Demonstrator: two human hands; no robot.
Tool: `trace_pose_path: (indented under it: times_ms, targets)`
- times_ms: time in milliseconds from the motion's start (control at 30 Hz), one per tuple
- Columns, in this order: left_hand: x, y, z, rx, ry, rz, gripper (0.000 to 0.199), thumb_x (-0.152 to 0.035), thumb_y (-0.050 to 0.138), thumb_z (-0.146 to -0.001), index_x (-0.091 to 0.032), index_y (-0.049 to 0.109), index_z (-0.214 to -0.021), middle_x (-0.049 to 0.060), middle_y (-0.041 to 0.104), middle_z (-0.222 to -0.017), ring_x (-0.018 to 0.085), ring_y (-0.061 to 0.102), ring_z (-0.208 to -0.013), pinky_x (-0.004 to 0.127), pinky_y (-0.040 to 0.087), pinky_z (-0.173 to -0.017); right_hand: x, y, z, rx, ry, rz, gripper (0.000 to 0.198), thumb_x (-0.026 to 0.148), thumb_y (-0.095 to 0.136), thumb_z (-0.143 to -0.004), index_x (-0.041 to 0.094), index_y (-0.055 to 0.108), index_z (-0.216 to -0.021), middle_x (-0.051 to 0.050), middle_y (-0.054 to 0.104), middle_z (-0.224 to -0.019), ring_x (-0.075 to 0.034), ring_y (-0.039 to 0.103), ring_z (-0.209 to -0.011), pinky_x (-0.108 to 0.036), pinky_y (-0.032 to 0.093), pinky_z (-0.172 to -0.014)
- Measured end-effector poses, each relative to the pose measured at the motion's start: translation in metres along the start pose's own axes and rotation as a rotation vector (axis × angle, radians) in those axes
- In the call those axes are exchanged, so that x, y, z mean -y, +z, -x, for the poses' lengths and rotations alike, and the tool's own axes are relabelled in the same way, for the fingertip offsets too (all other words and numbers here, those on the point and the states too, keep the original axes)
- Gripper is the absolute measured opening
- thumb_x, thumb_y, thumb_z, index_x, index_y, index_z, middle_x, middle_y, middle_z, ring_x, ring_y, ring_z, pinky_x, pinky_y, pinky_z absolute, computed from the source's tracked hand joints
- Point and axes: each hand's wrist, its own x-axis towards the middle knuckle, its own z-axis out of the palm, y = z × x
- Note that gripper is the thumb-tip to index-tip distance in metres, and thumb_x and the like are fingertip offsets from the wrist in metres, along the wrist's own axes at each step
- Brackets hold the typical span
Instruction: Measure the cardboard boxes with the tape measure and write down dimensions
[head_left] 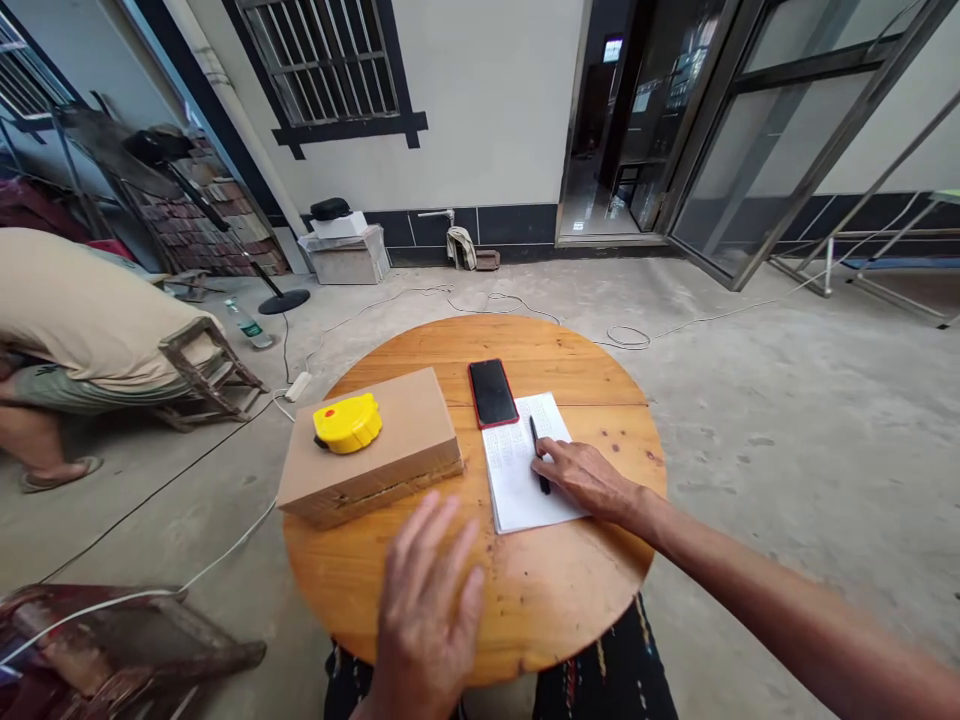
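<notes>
On the round wooden table (555, 610), my right hand (581, 472) has its fingers closed on a black pen (535, 440), which lies along a white paper pad (517, 500) with handwriting on its upper part. My left hand (429, 595) is raised over the near part of the table, fingers spread and slightly blurred, holding nothing. Beyond it to the left sits a closed cardboard box (409, 420), with a yellow tape measure (349, 424) on its top. A dark-screened phone in a red case (493, 392) rests at the pad's upper left corner.
A person (97, 320) sits on a small wooden stool (210, 375) at the left. A plastic bottle (249, 325) and a black stand base (283, 301) are nearby. Cables (225, 550) and a power strip (298, 386) lie on the floor. Another stool (187, 650) stands at lower left.
</notes>
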Motion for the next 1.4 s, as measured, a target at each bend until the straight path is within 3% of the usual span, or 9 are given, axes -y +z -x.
trace_pose_path:
  times_ms: [133, 300, 467, 733, 800, 933, 1033, 1167, 1400]
  targets:
    - [-0.022, 0.031, -0.034, 0.229, 0.146, 0.075, 0.032, -0.016, 0.049, -0.090, -0.018, 0.057, -0.120, 0.012, 0.059, -0.129, 0.030, 0.047, -0.126, 0.051, 0.043, -0.103, -0.006, -0.001, -0.002, -0.017, -0.078, 0.053, 0.019, 0.012, 0.043, -0.095, 0.014, 0.061, -0.100, -0.014, 0.056, -0.119, -0.019, 0.061, -0.086, -0.033, 0.046, -0.074]
    - [-0.014, 0.079, -0.036, 0.522, 0.006, 0.067, 0.019, -0.013, 0.047, -0.088, -0.018, 0.065, -0.093, 0.008, 0.067, -0.099, 0.023, 0.059, -0.095, 0.041, 0.052, -0.085, -0.016, 0.002, 0.010, -0.078, -0.067, 0.087, 0.020, 0.014, 0.040, -0.097, 0.015, 0.059, -0.101, -0.013, 0.059, -0.116, -0.018, 0.060, -0.081, -0.035, 0.045, -0.075]
    - [-0.009, 0.092, -0.018, 0.486, -0.029, 0.063, 0.022, -0.010, 0.048, -0.087, -0.018, 0.064, -0.099, 0.009, 0.064, -0.109, 0.024, 0.054, -0.103, 0.042, 0.049, -0.090, -0.019, 0.005, 0.018, -0.096, -0.046, 0.090, 0.030, 0.007, 0.039, -0.094, 0.016, 0.055, -0.117, -0.015, 0.057, -0.123, -0.021, 0.060, -0.085, -0.034, 0.046, -0.069]
    - [-0.010, 0.093, -0.019, 0.469, -0.060, 0.088, 0.024, -0.008, 0.048, -0.086, -0.019, 0.064, -0.099, 0.007, 0.064, -0.110, 0.024, 0.054, -0.102, 0.042, 0.049, -0.089, -0.029, -0.006, 0.005, -0.024, -0.154, 0.084, 0.021, 0.005, 0.043, -0.090, 0.015, 0.061, -0.091, -0.010, 0.066, -0.091, -0.022, 0.061, -0.076, -0.034, 0.046, -0.068]
    - [-0.008, 0.092, -0.020, 0.481, -0.052, 0.094, 0.023, -0.007, 0.048, -0.086, -0.019, 0.063, -0.099, 0.007, 0.063, -0.109, 0.024, 0.054, -0.101, 0.041, 0.049, -0.088, -0.031, -0.014, 0.012, -0.167, -0.036, -0.094, 0.020, 0.009, 0.042, -0.092, 0.015, 0.060, -0.095, -0.009, 0.067, -0.087, -0.020, 0.061, -0.072, -0.035, 0.047, -0.069]
    - [-0.005, 0.093, -0.028, 0.543, -0.036, 0.056, 0.025, -0.006, 0.047, -0.086, -0.019, 0.061, -0.102, 0.006, 0.062, -0.102, 0.023, 0.054, -0.095, 0.038, 0.050, -0.083, -0.019, -0.034, 0.031, -0.643, 0.244, -0.761, 0.017, 0.025, 0.047, -0.096, 0.021, 0.061, -0.106, -0.006, 0.065, -0.099, -0.017, 0.063, -0.077, -0.031, 0.051, -0.070]
    - [-0.005, 0.098, -0.036, 0.596, -0.056, -0.026, 0.022, -0.006, 0.045, -0.087, -0.018, 0.060, -0.096, 0.006, 0.061, -0.093, 0.022, 0.056, -0.087, 0.036, 0.051, -0.075, -0.004, -0.038, 0.039, -0.778, 0.320, -1.018, 0.028, 0.036, 0.043, -0.099, 0.024, 0.068, -0.105, -0.005, 0.062, -0.097, -0.014, 0.060, -0.069, -0.031, 0.051, -0.065]
    - [-0.004, 0.108, -0.040, 0.591, -0.055, -0.092, 0.017, -0.009, 0.046, -0.089, -0.018, 0.061, -0.092, 0.004, 0.062, -0.080, 0.022, 0.060, -0.076, 0.037, 0.051, -0.069, 0.010, -0.023, 0.033, -0.687, 0.445, -1.094, 0.028, 0.040, 0.049, -0.096, 0.021, 0.070, -0.100, 0.001, 0.058, -0.062, -0.013, 0.054, -0.053, -0.027, 0.047, -0.054]
    - [0.004, 0.119, -0.038, 0.508, -0.113, -0.034, 0.016, -0.016, 0.053, -0.090, -0.016, 0.060, -0.105, 0.003, 0.067, -0.074, 0.021, 0.064, -0.068, 0.033, 0.050, -0.062, 0.017, -0.006, 0.007, -0.504, 0.511, -1.146, 0.016, 0.034, 0.058, -0.091, 0.020, 0.061, -0.086, 0.001, 0.066, -0.064, -0.012, 0.061, -0.053, -0.023, 0.049, -0.049]
